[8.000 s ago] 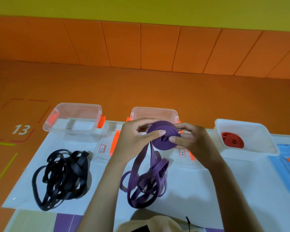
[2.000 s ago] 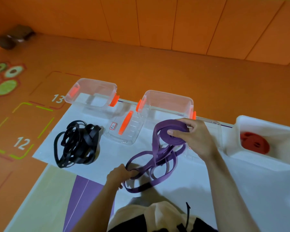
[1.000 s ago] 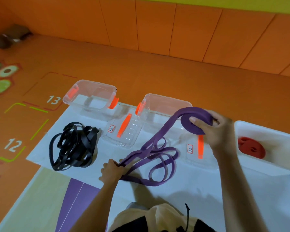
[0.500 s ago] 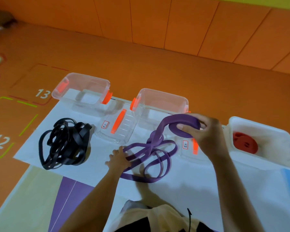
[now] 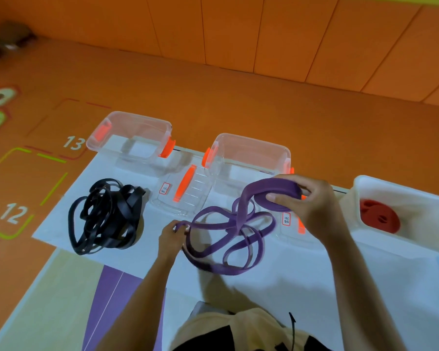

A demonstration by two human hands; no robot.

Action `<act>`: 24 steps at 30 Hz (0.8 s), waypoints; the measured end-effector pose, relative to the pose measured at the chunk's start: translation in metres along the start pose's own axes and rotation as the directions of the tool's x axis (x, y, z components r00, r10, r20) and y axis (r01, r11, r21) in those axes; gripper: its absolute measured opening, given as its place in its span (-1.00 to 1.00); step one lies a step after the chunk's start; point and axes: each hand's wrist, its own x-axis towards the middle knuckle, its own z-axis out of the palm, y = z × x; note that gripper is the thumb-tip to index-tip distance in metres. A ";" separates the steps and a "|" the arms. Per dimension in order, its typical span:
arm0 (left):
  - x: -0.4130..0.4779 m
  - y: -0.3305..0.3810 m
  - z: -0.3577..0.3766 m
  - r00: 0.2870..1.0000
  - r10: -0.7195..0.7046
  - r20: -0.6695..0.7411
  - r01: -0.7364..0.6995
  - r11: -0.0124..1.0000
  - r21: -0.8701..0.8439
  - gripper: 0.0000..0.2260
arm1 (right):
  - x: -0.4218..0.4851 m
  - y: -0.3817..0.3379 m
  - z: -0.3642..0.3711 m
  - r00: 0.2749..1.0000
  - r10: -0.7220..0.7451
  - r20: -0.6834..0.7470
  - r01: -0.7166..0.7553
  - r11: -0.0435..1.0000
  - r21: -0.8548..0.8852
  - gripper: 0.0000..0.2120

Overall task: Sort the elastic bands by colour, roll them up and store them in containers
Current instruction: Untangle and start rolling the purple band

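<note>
On the white sheet [image 5: 276, 295], the left hand [image 5: 174, 231] rests low, its fingertips apparently pinching one end of the purple elastic band [image 5: 228, 240], though that spot is blurred. The band's loose loops lie tangled on the sheet between the hands. The right hand [image 5: 312, 201] is raised, thumb and fingers curled round the band's rolled part. A heap of black elastic bands [image 5: 104, 216] lies to the left. Beyond stand two clear containers [image 5: 140, 117] with orange clips, and on the right a white tub [image 5: 403, 188] holding a rolled red band [image 5: 379, 216].
</note>
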 end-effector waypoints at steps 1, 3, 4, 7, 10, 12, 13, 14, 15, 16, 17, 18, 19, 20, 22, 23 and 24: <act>0.001 0.003 -0.001 0.998 -0.058 0.007 0.059 0.995 -0.079 -0.78 | 0.000 -0.001 0.001 1.000 -0.003 0.011 0.003 1.000 0.011 -0.64; 0.002 0.009 -0.004 0.982 -0.177 0.069 0.188 0.960 -0.208 -0.73 | 0.000 -0.002 0.004 1.000 -0.015 0.028 0.014 0.999 0.036 -0.61; 0.002 0.011 -0.005 0.970 -0.211 0.120 0.235 0.941 -0.243 -0.71 | 0.000 -0.002 0.005 0.999 -0.022 0.032 0.020 0.999 0.044 -0.58; 0.000 0.011 -0.008 0.953 -0.211 0.216 0.263 0.931 -0.252 -0.74 | 0.000 -0.005 0.008 0.999 -0.022 0.042 0.019 0.998 0.067 -0.61; -0.003 0.010 -0.012 0.957 -0.174 0.231 0.227 0.947 -0.227 -0.75 | -0.001 -0.005 0.010 0.999 0.003 0.049 -0.008 0.995 0.095 -0.64; -0.006 0.007 -0.013 0.956 -0.149 0.254 0.203 0.958 -0.202 -0.71 | -0.001 -0.008 0.011 0.999 0.013 0.036 -0.017 0.993 0.115 -0.64; -0.007 0.005 -0.013 0.953 -0.132 0.272 0.185 0.967 -0.177 -0.70 | -0.001 -0.009 0.011 0.999 0.018 0.027 -0.021 0.991 0.135 -0.65; -0.008 0.003 -0.013 0.949 -0.116 0.295 0.163 0.976 -0.143 -0.71 | -0.002 -0.010 0.012 1.000 0.025 0.015 -0.027 0.987 0.158 -0.66; -0.011 0.003 -0.013 0.943 -0.100 0.318 0.137 0.986 -0.095 -0.71 | -0.002 -0.010 0.013 0.999 0.034 0.007 -0.035 0.983 0.180 -0.66; -0.013 0.003 -0.012 0.938 -0.085 0.337 0.099 0.995 -0.023 -0.69 | -0.002 -0.010 0.014 0.999 0.045 0.004 -0.045 0.980 0.195 -0.65; -0.014 0.002 -0.011 0.936 -0.072 0.344 0.050 0.996 0.074 -0.66 | -0.002 -0.009 0.015 0.998 0.058 0.002 -0.057 0.978 0.203 -0.62; -0.016 0.001 -0.008 0.940 -0.064 0.335 0.008 0.986 0.166 -0.63 | -0.002 -0.008 0.016 0.998 0.068 -0.001 -0.066 0.977 0.205 -0.60; -0.016 -0.002 -0.006 0.947 -0.065 0.315 -0.006 0.976 0.220 -0.60 | -0.002 -0.008 0.016 0.997 0.071 -0.003 -0.069 0.976 0.205 -0.59; -0.017 -0.005 -0.004 0.955 -0.082 0.286 0.018 0.975 0.221 -0.54 | -0.003 -0.009 0.017 0.998 0.069 -0.004 -0.067 0.976 0.208 -0.59; -0.018 -0.012 -0.001 0.968 -0.133 0.215 0.099 0.982 0.158 -0.42 | -0.003 -0.011 0.020 0.998 0.065 -0.006 -0.062 0.972 0.226 -0.62; -0.018 -0.016 0.000 0.976 -0.134 0.172 0.109 0.983 0.149 -0.41 | -0.003 -0.012 0.021 0.998 0.065 -0.006 -0.062 0.970 0.235 -0.64; -0.018 -0.021 0.003 0.985 -0.126 0.120 0.108 0.983 0.151 -0.42 | -0.003 -0.012 0.023 0.998 0.064 -0.007 -0.060 0.969 0.239 -0.65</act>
